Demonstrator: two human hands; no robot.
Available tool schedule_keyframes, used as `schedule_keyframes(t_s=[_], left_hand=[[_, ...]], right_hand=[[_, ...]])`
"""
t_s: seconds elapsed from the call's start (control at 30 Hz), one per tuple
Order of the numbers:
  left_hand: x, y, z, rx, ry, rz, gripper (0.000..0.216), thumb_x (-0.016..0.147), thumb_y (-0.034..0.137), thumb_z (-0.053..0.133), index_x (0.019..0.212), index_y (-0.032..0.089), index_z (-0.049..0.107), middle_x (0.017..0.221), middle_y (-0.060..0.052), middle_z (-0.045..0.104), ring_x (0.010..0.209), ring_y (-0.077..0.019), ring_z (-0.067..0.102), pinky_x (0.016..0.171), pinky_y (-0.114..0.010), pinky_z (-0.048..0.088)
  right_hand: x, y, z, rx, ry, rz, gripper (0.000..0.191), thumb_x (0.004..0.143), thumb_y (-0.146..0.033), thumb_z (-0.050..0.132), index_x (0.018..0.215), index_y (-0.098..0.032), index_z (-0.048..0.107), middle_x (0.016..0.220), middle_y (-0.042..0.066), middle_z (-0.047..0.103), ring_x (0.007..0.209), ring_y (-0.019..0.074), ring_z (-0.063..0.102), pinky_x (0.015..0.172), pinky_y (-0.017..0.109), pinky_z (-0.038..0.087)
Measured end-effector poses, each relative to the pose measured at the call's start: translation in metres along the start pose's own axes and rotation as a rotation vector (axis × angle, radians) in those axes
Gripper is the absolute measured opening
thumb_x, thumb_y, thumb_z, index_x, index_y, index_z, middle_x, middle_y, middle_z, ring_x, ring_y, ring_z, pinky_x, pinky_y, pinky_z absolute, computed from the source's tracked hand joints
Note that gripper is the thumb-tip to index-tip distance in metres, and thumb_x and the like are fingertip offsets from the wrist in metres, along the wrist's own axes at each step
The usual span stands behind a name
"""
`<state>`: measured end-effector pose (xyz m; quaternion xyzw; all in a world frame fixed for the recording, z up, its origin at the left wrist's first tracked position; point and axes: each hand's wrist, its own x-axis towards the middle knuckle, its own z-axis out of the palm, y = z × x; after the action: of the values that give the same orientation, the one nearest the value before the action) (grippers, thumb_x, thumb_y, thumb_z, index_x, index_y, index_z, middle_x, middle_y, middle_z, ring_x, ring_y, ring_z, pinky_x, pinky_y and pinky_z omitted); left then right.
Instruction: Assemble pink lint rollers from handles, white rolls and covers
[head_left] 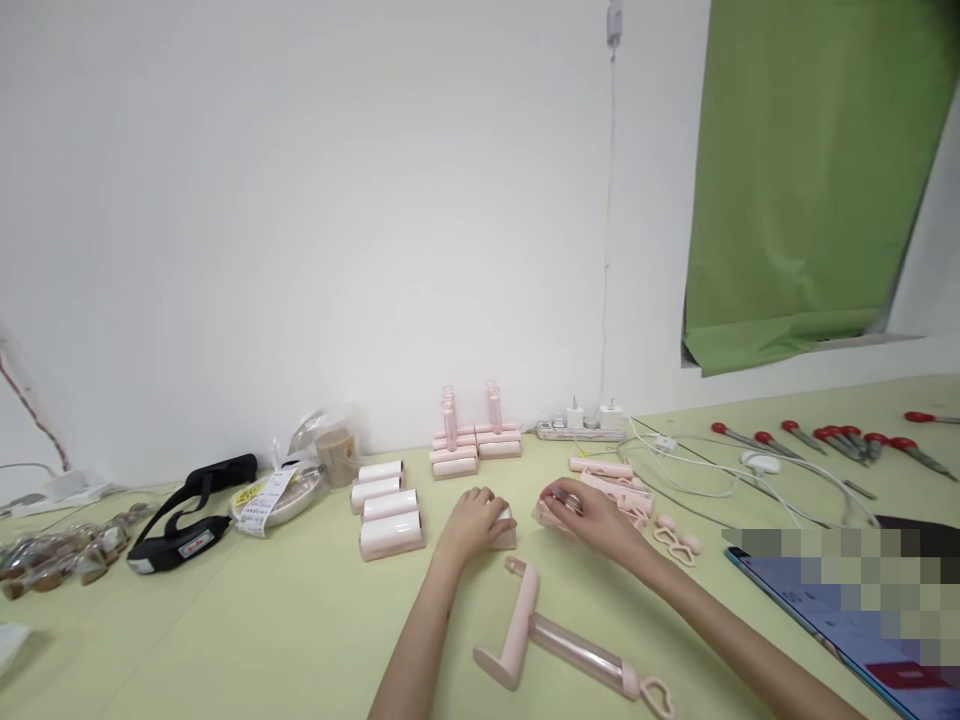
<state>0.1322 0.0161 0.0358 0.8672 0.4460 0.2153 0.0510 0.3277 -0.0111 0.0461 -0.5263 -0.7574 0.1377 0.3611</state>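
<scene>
My left hand [474, 522] is closed over a short white-and-pink block [505, 540] on the table, its fingers curled round the top and side. To the right, my right hand [585, 512] pinches at a small group of pink pieces [550, 516]; what lies between its fingertips is too small to make out. In front of both hands rests a pink bracket [517, 630], with a clear tube [581, 648] beside it ending in a heart-shaped ring [658, 698]. Loose pink heart-ring pieces [679, 545] and longer pink parts [615, 488] lie just beyond my right hand.
White-and-pink rolls [391, 532] stand left, more pink blocks [454, 464] with upright tubes at the wall. A power strip [577, 432], cables, red-handled tools [840, 440] and a tablet [817, 630] occupy the right. A black strap [191, 510] and round packet [281, 495] are left.
</scene>
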Motion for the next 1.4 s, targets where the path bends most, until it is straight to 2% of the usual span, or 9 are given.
schedule_keyframes(t_s=[0.3,0.43,0.57,0.77,0.93,1.13,1.2,1.33,1.4], left_hand=[[-0.052,0.009,-0.013,0.148,-0.032,-0.067,0.046,0.079,0.042,0.043,0.118,0.019,0.039,0.106,-0.008,0.052,0.095,-0.0232,0.048,0.079,-0.035,0.038],[-0.103,-0.025,-0.026,0.233,0.012,-0.140,0.040,0.079,0.038,0.044,0.117,0.026,0.042,0.113,-0.004,0.052,0.105,-0.0238,0.042,0.090,-0.040,0.031],[-0.130,-0.073,-0.033,0.292,0.115,-0.256,0.036,0.078,0.033,0.044,0.114,0.027,0.047,0.121,-0.004,0.047,0.113,-0.0272,0.034,0.093,-0.046,0.025],[-0.110,-0.053,-0.036,0.014,0.435,-0.298,0.046,0.073,0.045,0.046,0.109,0.014,0.045,0.110,-0.014,0.050,0.107,-0.0279,0.039,0.091,-0.045,0.028],[-0.078,0.032,0.007,-0.881,-0.062,-0.420,0.051,0.070,0.061,0.039,0.093,0.016,0.043,0.063,-0.001,0.055,0.056,-0.0159,0.056,0.053,-0.029,0.046],[-0.064,0.056,0.031,-1.135,-0.095,-0.487,0.048,0.065,0.058,0.051,0.091,0.019,0.041,0.042,0.008,0.047,0.025,-0.0090,0.041,0.025,-0.017,0.030],[-0.065,0.039,0.018,-1.162,0.041,-0.510,0.048,0.060,0.057,0.056,0.085,0.018,0.042,0.040,0.008,0.047,0.027,-0.0099,0.044,0.027,-0.017,0.032],[-0.070,0.002,-0.020,-1.124,0.705,-0.729,0.046,0.057,0.059,0.056,0.078,0.022,0.037,0.040,0.011,0.045,0.029,-0.0096,0.044,0.031,-0.019,0.036],[-0.068,-0.002,-0.028,-1.039,0.607,-0.707,0.046,0.060,0.058,0.053,0.086,0.022,0.039,0.049,0.008,0.051,0.031,-0.0112,0.047,0.032,-0.022,0.037]], right_hand=[[-0.046,-0.004,-0.008,-0.069,-0.430,-0.124,0.030,0.062,-0.052,0.057,0.078,-0.026,0.059,0.075,0.001,0.061,0.067,0.0185,0.053,0.052,0.024,0.032],[-0.057,-0.015,0.002,-0.174,-0.517,-0.146,0.044,0.052,-0.059,0.060,0.078,-0.023,0.058,0.074,0.002,0.060,0.064,0.0192,0.052,0.047,0.023,0.026],[-0.061,-0.021,0.012,-0.230,-0.589,-0.180,0.026,0.060,-0.042,0.057,0.075,-0.021,0.055,0.069,0.000,0.059,0.057,0.0154,0.051,0.044,0.021,0.024],[-0.054,-0.025,0.005,-0.304,-0.433,-0.270,0.014,0.068,-0.027,0.046,0.078,-0.021,0.052,0.064,0.000,0.060,0.055,0.0143,0.053,0.044,0.022,0.021],[-0.055,-0.030,0.010,-0.353,-0.243,-0.425,0.016,0.069,-0.031,0.049,0.081,-0.022,0.052,0.066,0.000,0.063,0.058,0.0157,0.056,0.048,0.024,0.021],[-0.058,-0.027,0.025,-0.194,-0.285,-0.502,0.022,0.076,-0.038,0.047,0.067,-0.020,0.057,0.052,-0.003,0.059,0.047,0.0096,0.050,0.046,0.021,0.023],[-0.057,-0.027,0.021,-0.060,-0.252,-0.437,0.028,0.078,-0.038,0.044,0.062,-0.019,0.057,0.048,-0.004,0.055,0.044,0.0081,0.046,0.046,0.020,0.025],[-0.051,-0.020,-0.006,0.159,0.146,-0.023,0.033,0.081,-0.044,0.038,0.075,-0.019,0.060,0.052,-0.002,0.053,0.046,0.0100,0.044,0.044,0.020,0.030],[-0.046,-0.013,-0.020,0.218,0.304,0.120,0.034,0.079,-0.046,0.040,0.082,-0.019,0.059,0.054,-0.001,0.054,0.047,0.0116,0.045,0.044,0.021,0.033]])
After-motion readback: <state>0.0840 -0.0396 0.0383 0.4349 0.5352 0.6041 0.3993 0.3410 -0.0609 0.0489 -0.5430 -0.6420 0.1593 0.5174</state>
